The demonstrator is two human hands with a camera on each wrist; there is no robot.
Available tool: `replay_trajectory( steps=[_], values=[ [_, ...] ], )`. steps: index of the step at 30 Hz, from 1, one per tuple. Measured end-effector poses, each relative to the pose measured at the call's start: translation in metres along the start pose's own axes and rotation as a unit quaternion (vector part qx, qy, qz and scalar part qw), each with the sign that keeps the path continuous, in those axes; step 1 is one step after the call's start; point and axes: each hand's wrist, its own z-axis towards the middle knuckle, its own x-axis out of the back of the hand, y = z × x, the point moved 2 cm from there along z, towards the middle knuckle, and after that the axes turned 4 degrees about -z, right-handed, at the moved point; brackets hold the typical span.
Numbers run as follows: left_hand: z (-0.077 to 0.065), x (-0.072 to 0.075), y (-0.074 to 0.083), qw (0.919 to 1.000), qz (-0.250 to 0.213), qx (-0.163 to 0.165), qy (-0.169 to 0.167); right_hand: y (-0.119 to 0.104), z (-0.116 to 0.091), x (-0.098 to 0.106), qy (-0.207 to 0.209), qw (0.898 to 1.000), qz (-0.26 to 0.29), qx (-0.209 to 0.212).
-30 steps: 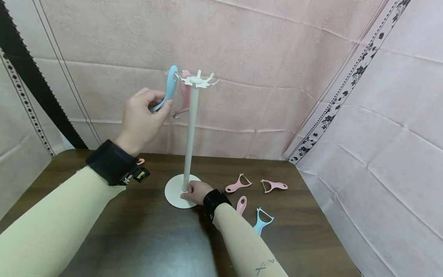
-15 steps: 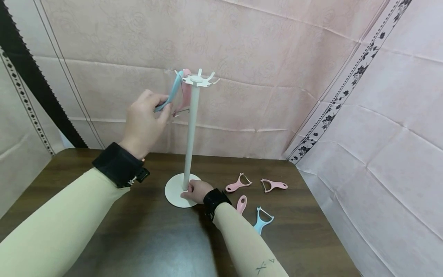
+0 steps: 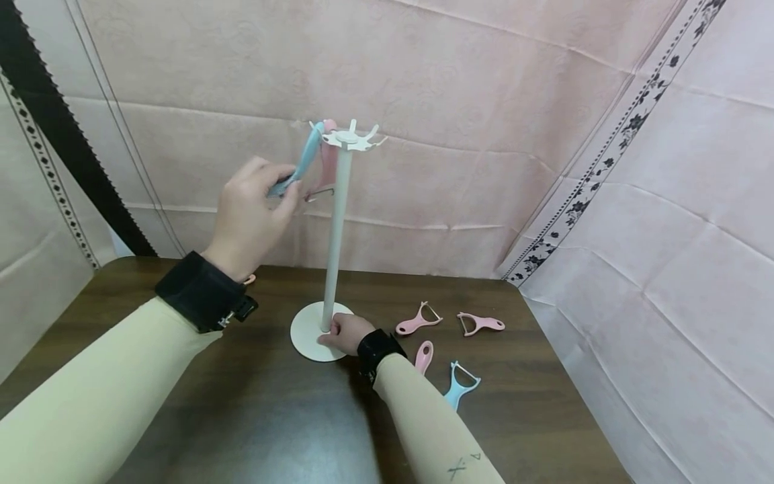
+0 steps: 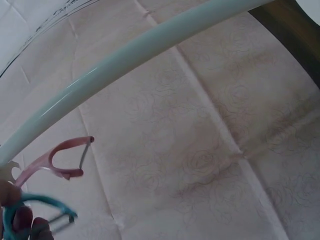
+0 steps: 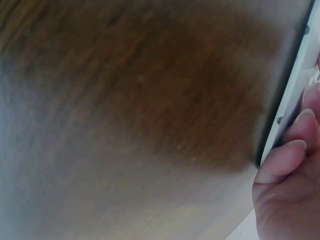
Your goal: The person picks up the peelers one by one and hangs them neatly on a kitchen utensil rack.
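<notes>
My left hand (image 3: 254,205) pinches a blue peeler (image 3: 311,149) by its blade end, handle upward. The handle's top end overlaps a hook on the left of a white hook stand (image 3: 340,222). Just behind it, a pink peeler (image 3: 328,158) hangs from the stand, blade end down; the left wrist view shows this pink peeler (image 4: 47,160) beside the blue peeler (image 4: 47,199) in my fingers. Low down, my right hand (image 3: 349,334) grips the round base (image 3: 307,333) at its right side. In the right wrist view, fingertips (image 5: 287,157) lie against the base's edge.
On the brown table (image 3: 260,403), right of the stand, lie a pink peeler (image 3: 417,320), another pink one (image 3: 484,323), a partly hidden pink handle (image 3: 424,356) and a blue peeler (image 3: 461,386). An orange piece (image 3: 250,279) shows behind my left wrist. A patterned cloth (image 3: 447,168) hangs behind.
My left hand has moved slightly right, bringing the blue peeler's handle closer in to the stand's top and tilting it rightward. The right hand stays at the base.
</notes>
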Motion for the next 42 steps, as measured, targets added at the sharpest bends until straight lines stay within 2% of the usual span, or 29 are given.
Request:
replay_trajectory(
  steps=[4, 7, 9, 12, 14, 16, 19, 21, 26, 29, 32, 34, 36, 40, 42],
  values=[
    [-0.007, 0.009, -0.004, 0.9995, -0.015, -0.023, 0.014, -0.003, -0.003, 0.001, -0.001, 1.0, 0.002, 0.003],
    [-0.012, 0.016, -0.012, 0.9996, -0.015, -0.021, 0.012, -0.004, -0.005, 0.002, 0.003, 1.0, 0.001, 0.007],
    [-0.016, 0.02, -0.021, 1.0, -0.007, 0.0, -0.003, -0.004, -0.005, 0.002, 0.004, 1.0, -0.001, 0.004],
    [-0.026, 0.028, -0.04, 0.9965, 0.017, 0.057, -0.058, -0.003, -0.004, 0.001, 0.004, 1.0, -0.004, 0.004],
    [-0.035, 0.031, -0.056, 0.9878, 0.039, 0.104, -0.109, -0.001, -0.003, 0.0, 0.005, 1.0, -0.005, 0.004],
    [-0.048, 0.034, -0.076, 0.9728, 0.065, 0.143, -0.17, -0.001, -0.002, 0.0, 0.006, 1.0, -0.004, 0.004],
    [-0.073, 0.036, -0.108, 0.9471, 0.116, 0.167, -0.248, 0.0, -0.002, 0.0, 0.007, 1.0, -0.006, 0.006],
    [-0.091, 0.038, -0.129, 0.9306, 0.152, 0.162, -0.291, 0.0, -0.002, 0.0, 0.007, 1.0, -0.006, 0.009],
    [-0.134, 0.047, -0.169, 0.901, 0.225, 0.095, -0.359, -0.002, -0.002, 0.002, 0.004, 1.0, -0.001, 0.017],
    [-0.152, 0.054, -0.181, 0.8832, 0.247, 0.056, -0.395, -0.003, -0.003, 0.003, 0.001, 1.0, 0.003, 0.019],
    [-0.164, 0.058, -0.187, 0.866, 0.258, 0.016, -0.428, -0.002, -0.003, 0.003, 0.002, 1.0, 0.003, 0.017],
    [-0.17, 0.059, -0.189, 0.8581, 0.257, -0.011, -0.444, -0.001, -0.003, 0.002, 0.005, 1.0, 0.0, 0.015],
    [-0.175, 0.058, -0.191, 0.8536, 0.254, -0.036, -0.453, -0.001, -0.002, 0.001, 0.007, 1.0, -0.003, 0.011],
    [-0.181, 0.057, -0.193, 0.8481, 0.251, -0.054, -0.463, 0.0, -0.002, 0.0, 0.009, 1.0, -0.003, 0.008],
    [-0.182, 0.056, -0.194, 0.8431, 0.251, -0.05, -0.473, -0.001, -0.003, 0.0, 0.008, 1.0, -0.002, 0.007]
  ],
)
